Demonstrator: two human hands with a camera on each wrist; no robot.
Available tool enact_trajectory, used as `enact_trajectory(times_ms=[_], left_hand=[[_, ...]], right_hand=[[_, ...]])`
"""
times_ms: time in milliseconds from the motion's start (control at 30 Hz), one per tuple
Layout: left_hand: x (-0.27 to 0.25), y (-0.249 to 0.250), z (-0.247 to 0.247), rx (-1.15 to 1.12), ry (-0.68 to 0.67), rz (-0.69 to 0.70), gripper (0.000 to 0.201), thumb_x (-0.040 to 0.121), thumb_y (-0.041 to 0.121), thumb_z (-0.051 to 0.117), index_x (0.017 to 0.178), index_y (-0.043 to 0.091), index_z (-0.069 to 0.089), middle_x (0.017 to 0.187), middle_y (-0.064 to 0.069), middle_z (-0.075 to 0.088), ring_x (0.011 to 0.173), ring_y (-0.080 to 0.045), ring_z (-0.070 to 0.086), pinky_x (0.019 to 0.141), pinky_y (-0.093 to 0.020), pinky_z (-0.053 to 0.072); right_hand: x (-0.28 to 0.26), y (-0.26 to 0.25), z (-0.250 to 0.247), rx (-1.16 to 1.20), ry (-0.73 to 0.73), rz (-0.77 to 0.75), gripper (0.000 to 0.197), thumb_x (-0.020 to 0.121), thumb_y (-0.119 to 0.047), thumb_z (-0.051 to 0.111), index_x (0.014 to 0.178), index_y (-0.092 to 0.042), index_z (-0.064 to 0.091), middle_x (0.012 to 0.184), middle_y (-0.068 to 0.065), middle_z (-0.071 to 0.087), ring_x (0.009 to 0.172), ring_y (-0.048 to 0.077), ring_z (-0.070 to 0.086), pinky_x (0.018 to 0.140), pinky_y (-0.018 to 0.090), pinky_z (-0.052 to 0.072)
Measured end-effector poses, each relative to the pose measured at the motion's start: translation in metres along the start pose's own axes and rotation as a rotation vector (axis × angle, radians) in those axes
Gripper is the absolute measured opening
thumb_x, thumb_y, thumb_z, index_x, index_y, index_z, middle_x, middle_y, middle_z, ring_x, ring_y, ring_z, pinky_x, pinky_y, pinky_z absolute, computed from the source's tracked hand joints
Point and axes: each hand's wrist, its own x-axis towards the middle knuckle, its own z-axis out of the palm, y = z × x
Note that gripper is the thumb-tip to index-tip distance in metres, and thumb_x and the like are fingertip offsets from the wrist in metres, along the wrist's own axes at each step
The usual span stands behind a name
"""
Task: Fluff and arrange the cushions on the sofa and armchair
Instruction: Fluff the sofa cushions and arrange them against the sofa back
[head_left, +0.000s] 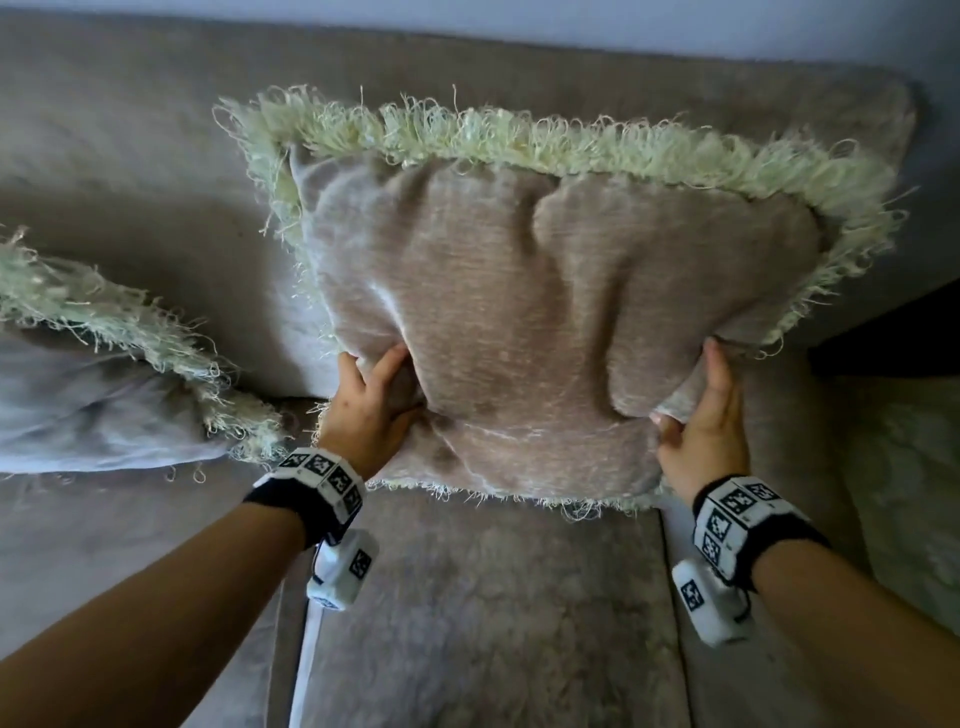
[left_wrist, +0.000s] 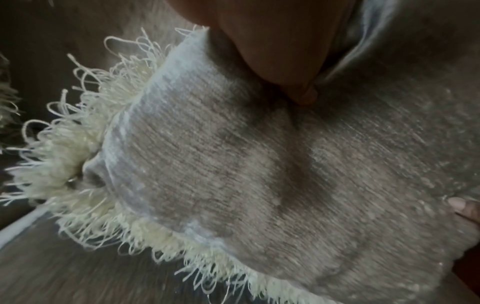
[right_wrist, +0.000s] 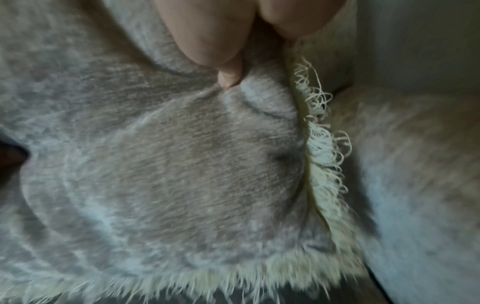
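A taupe chenille cushion (head_left: 545, 322) with a pale cream fringe stands upright against the sofa back (head_left: 130, 130). My left hand (head_left: 369, 400) grips its lower left side, thumb dug into the fabric. My right hand (head_left: 701, 415) grips its lower right edge, fingers behind and thumb in front. In the left wrist view the cushion (left_wrist: 246, 174) fills the frame under my thumb (left_wrist: 306, 96). The right wrist view shows my thumb (right_wrist: 228, 76) pinching the cushion (right_wrist: 168, 164) beside the fringe. A second fringed cushion (head_left: 93, 395) lies slumped on the seat at the left.
The sofa seat (head_left: 493, 623) spreads below the cushion, with a seam between seat pads. The sofa's armrest (head_left: 909, 467) rises at the right, with a dark gap behind it. A pale wall runs along the top.
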Motion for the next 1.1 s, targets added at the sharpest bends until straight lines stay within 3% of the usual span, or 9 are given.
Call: enact_trajectory(times_ms=[233,333,533,667,767,833,900,1000,1100], left_hand=[[-0.012,-0.020,0.048,0.084,0.018,-0.062,0.084,0.058,0.016,0.090,0.124,0.021,0.038,0.105,-0.042,0.048,0.079,-0.055,0.060,0.061,-0.053,0.054],[-0.020,-0.034,0.063,0.106,0.018,-0.074,0.086,0.056,0.016,0.091,0.124,0.021,0.038,0.115,-0.042,0.046,0.097,-0.057,0.055,0.068,-0.056,0.055],[-0.028,-0.035,0.078,0.138,0.003,-0.078,0.085,0.050,0.015,0.093,0.117,0.012,0.041,0.110,-0.041,0.046,0.092,-0.055,0.056,0.068,-0.052,0.054],[-0.031,-0.042,0.077,0.176,-0.040,-0.101,0.083,0.054,0.024,0.093,0.118,0.016,0.042,0.114,-0.039,0.044,0.092,-0.054,0.055,0.068,-0.051,0.054],[-0.034,-0.043,0.075,0.223,-0.042,-0.142,0.090,0.056,0.032,0.091,0.126,0.023,0.036,0.114,-0.037,0.044,0.090,-0.052,0.055,0.067,-0.053,0.054],[-0.041,-0.044,0.073,0.282,-0.040,-0.139,0.102,0.057,0.035,0.090,0.134,0.033,0.023,0.110,-0.037,0.044,0.092,-0.050,0.052,0.071,-0.054,0.052],[-0.051,-0.042,0.068,0.344,-0.043,-0.138,0.106,0.061,0.037,0.087,0.139,0.039,0.014,0.118,-0.037,0.041,0.103,-0.049,0.047,0.083,-0.056,0.049],[-0.066,-0.032,0.053,0.373,-0.095,-0.230,0.110,0.066,0.022,0.083,0.144,0.046,0.008,0.135,-0.033,0.030,0.123,-0.046,0.037,0.095,-0.056,0.045],[-0.081,-0.014,0.024,0.375,-0.157,-0.342,0.101,0.067,0.008,0.070,0.146,0.044,0.017,0.141,-0.023,0.022,0.131,-0.040,0.027,0.100,-0.049,0.041]], right_hand=[[-0.006,0.057,0.052,-0.056,-0.050,0.032,0.102,0.080,0.000,0.061,0.139,-0.044,-0.008,0.157,0.002,0.008,0.116,0.040,0.052,0.085,0.035,0.046],[-0.008,0.070,0.063,-0.059,-0.078,-0.059,0.101,0.077,0.002,0.065,0.141,-0.035,-0.004,0.150,-0.014,0.004,0.125,0.041,0.046,0.091,0.039,0.047],[-0.003,0.086,0.075,-0.058,-0.120,-0.090,0.101,0.077,0.003,0.064,0.140,-0.034,-0.006,0.155,-0.001,0.001,0.139,0.037,0.028,0.105,0.045,0.039],[0.000,0.096,0.078,-0.058,-0.127,-0.162,0.097,0.076,0.002,0.065,0.145,-0.025,0.001,0.151,-0.005,0.004,0.137,0.037,0.030,0.102,0.047,0.043],[-0.005,0.099,0.075,-0.080,-0.110,-0.131,0.098,0.075,0.003,0.070,0.146,-0.019,0.006,0.150,0.011,0.013,0.134,0.035,0.029,0.096,0.043,0.042],[-0.010,0.096,0.067,-0.095,-0.141,-0.097,0.104,0.074,0.003,0.072,0.149,-0.022,0.004,0.146,0.023,0.022,0.130,0.032,0.027,0.086,0.045,0.047],[-0.014,0.091,0.054,-0.112,-0.195,-0.065,0.111,0.075,-0.001,0.073,0.150,-0.031,-0.003,0.148,0.019,0.022,0.129,0.034,0.027,0.080,0.045,0.050],[-0.022,0.082,0.027,-0.207,-0.293,-0.006,0.111,0.077,-0.008,0.072,0.149,-0.041,-0.005,0.153,0.009,0.013,0.131,0.036,0.024,0.086,0.045,0.049],[-0.027,0.068,-0.010,-0.295,-0.378,0.023,0.098,0.077,-0.012,0.072,0.150,-0.039,0.011,0.152,0.009,0.012,0.131,0.038,0.025,0.097,0.048,0.044]])
